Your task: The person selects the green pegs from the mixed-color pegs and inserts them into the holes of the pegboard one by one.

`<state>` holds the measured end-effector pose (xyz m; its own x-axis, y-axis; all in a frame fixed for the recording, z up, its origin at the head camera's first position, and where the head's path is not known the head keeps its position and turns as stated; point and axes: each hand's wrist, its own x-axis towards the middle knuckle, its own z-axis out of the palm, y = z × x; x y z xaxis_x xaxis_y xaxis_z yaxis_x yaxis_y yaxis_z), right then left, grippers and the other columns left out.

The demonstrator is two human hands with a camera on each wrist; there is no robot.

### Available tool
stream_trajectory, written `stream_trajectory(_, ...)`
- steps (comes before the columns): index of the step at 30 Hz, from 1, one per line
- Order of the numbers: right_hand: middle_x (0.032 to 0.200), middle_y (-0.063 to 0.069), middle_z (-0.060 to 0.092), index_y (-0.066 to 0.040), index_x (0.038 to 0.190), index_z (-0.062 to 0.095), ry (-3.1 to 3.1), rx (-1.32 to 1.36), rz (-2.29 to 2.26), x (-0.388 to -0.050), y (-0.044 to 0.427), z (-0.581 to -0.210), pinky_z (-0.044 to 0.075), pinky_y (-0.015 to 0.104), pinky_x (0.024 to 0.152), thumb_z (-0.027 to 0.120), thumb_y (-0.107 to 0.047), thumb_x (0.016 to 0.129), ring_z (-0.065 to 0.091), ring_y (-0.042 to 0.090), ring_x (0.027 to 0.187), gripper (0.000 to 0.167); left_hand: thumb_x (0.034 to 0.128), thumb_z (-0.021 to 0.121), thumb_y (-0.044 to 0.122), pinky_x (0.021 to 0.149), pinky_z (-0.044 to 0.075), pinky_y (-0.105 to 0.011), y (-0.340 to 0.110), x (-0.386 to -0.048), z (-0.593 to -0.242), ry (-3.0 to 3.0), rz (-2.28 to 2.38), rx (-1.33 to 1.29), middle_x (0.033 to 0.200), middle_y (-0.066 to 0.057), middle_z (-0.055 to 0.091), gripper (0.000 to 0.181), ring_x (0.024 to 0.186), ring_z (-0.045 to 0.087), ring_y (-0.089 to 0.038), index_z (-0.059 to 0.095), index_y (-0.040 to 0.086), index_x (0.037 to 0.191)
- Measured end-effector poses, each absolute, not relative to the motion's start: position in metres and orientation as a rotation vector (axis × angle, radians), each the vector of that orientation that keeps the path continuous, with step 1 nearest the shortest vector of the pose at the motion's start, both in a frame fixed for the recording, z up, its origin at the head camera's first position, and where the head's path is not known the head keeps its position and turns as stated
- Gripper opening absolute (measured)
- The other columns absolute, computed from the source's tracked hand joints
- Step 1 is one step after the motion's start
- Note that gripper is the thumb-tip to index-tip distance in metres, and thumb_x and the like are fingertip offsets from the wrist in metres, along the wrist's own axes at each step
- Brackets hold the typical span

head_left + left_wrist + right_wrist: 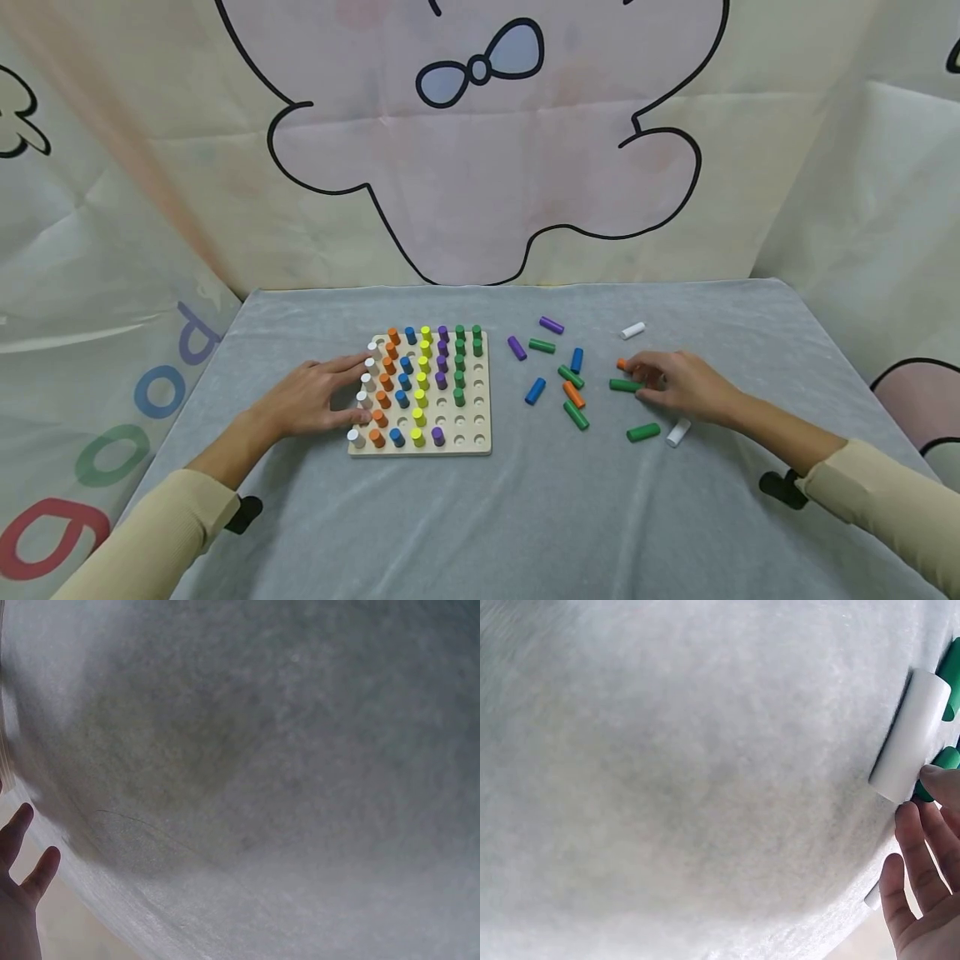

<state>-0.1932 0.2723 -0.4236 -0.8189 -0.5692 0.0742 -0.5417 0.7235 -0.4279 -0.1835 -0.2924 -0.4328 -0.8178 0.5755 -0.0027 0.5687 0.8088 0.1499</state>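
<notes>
Left grip (318, 396) spread wide at pegboard's (486, 392) left edge, grasping nothing. Right grip (686, 387) partly closed, by orange peg (621, 364) and green peg (622, 385); cannot tell whether it pinches either. Both pegs well right of pegboard, among loose pegs (574, 415) on bench (525, 517).

Orange peg (622, 364) partly hidden behind right grip (678, 385).

A square, pale pegboard (486, 400) is laid flat toward the worktop's (525, 525) far left corner, set with upright pegs (386, 382) in white, orange, blue, yellow, purple and green columns; its near right corner is left unfilled. Toward the worktop's right edge, a green peg (622, 385) and partly hidden orange peg (621, 364) are laid down.
</notes>
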Motion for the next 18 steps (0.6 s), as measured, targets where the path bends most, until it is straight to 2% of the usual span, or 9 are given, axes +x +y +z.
stream_trajectory(9,0.091,-0.007,0.071,-0.007,0.112,0.069,2.847,-0.914,-0.676,-0.197,0.266,-0.415,0.054,0.034,0.074,0.079,-0.003,0.082,0.063,0.006,0.082,0.031,0.0859,0.063,0.065,0.094,0.045,-0.058,-0.293,-0.184,-0.434,2.94,0.221,0.922,0.154,-0.01,0.044,0.084,0.12,0.06,-0.029,0.051,0.008,0.146)
stream_trajectory(18,0.087,-0.008,0.07,-0.005,0.112,0.069,2.866,-1.002,-0.644,-0.205,0.25,-0.4,0.054,0.039,0.071,0.079,-0.002,0.082,0.065,0.01,0.081,0.031,0.0859,0.063,0.065,0.094,0.045,-0.058,-0.294,-0.184,-0.435,2.941,0.221,0.922,0.154,-0.009,0.044,0.084,0.122,0.059,-0.029,0.051,0.009,0.146)
